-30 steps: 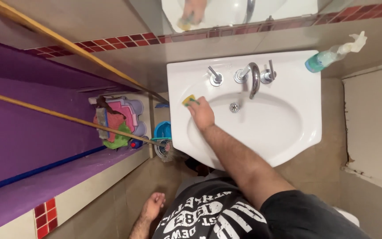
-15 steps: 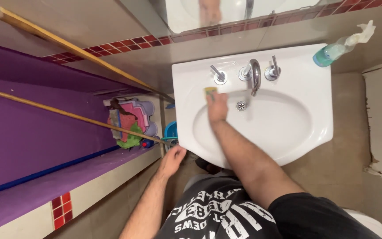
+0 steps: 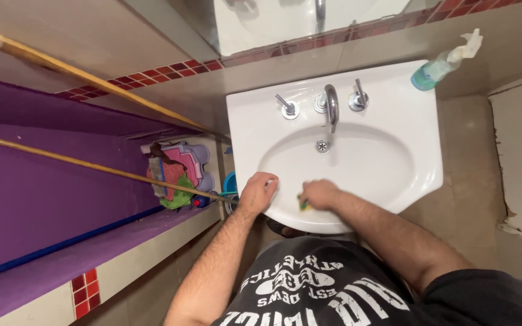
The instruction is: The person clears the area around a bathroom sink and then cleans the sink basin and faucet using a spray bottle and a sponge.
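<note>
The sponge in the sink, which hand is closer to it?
Right. The right hand presses the yellow sponge against the near inner wall of the white sink. The left hand rests on the sink's front-left rim, apart from the sponge.

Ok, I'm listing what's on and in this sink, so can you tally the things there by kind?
Lever tap handles: 2, one left of the spout and one right of it
Curved spout: 1
Drain: 1
Spray bottle: 1
Yellow-green sponge, under the right hand: 1
Total: 6
The left hand rests on the sink rim.
</note>
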